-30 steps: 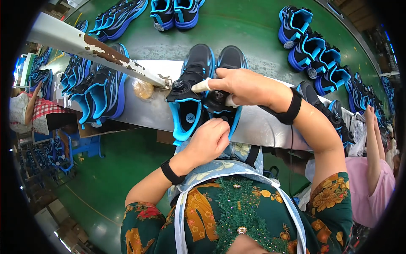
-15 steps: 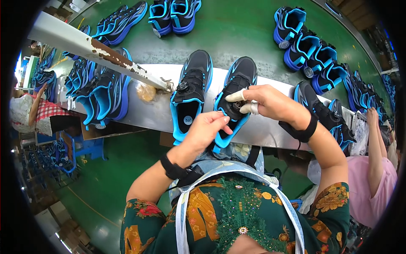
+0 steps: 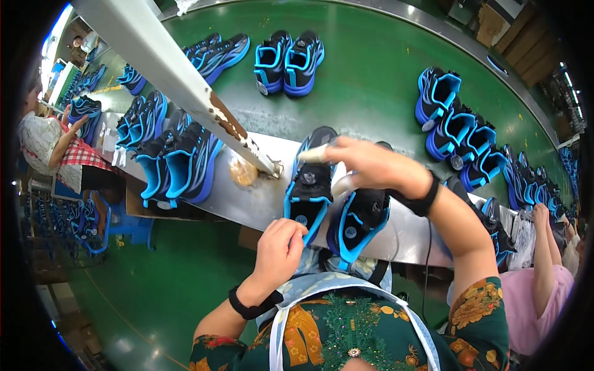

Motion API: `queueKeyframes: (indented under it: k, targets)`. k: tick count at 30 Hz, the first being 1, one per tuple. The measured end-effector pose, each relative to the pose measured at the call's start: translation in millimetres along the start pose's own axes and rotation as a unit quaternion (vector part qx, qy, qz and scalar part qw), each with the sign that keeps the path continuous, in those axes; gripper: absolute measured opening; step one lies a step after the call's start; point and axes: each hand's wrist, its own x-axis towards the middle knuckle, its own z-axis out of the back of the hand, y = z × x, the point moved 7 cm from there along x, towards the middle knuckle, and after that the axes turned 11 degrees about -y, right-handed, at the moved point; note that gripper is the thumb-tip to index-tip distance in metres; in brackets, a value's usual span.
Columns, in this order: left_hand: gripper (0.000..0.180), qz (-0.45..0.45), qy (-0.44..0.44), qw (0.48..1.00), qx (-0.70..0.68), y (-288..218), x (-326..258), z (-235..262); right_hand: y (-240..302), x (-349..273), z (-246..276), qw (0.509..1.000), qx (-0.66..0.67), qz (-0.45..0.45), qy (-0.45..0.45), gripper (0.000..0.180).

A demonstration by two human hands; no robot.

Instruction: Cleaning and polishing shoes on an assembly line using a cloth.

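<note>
A pair of black-and-blue sneakers stands side by side in front of me, toes pointing away. My left hand [image 3: 281, 250] is closed, its fingertips at the blue collar of the left sneaker [image 3: 311, 207]. Above that sneaker's front reaches my right hand [image 3: 365, 164], slightly blurred, pale covers on its fingertips. Its index finger and thumb are spread on either side of the lacing, with a round dial [image 3: 307, 177] below them. The right sneaker [image 3: 365, 213] is partly hidden beneath my right hand and wrist; nothing is gripping it.
A metal ledge [image 3: 278, 146] runs along a green work surface [image 3: 365, 74]. A chipped white post [image 3: 179, 80] slants down to it beside a bagged roundish item [image 3: 243, 170]. More sneakers stand left [image 3: 179, 167], behind [image 3: 303, 62] and right [image 3: 458, 127]. People work at both sides.
My right hand has moved from the right sneaker to the left one. The left hand has left the right sneaker's collar for the left one's. The view has shifted.
</note>
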Motion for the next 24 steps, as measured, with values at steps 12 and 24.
queueKeyframes:
  k: [12,24]
  targets:
    - [0.021,0.408,0.246,0.834,-0.277,49.0,13.9,-27.9,35.5,-3.4,-28.9,0.992,0.071,0.013,0.103,0.052]
    - [0.038,-0.176,0.115,0.972,0.108,4.3,2.1,-24.0,23.7,-24.2,-11.3,0.996,0.072,-0.053,-0.004,0.038]
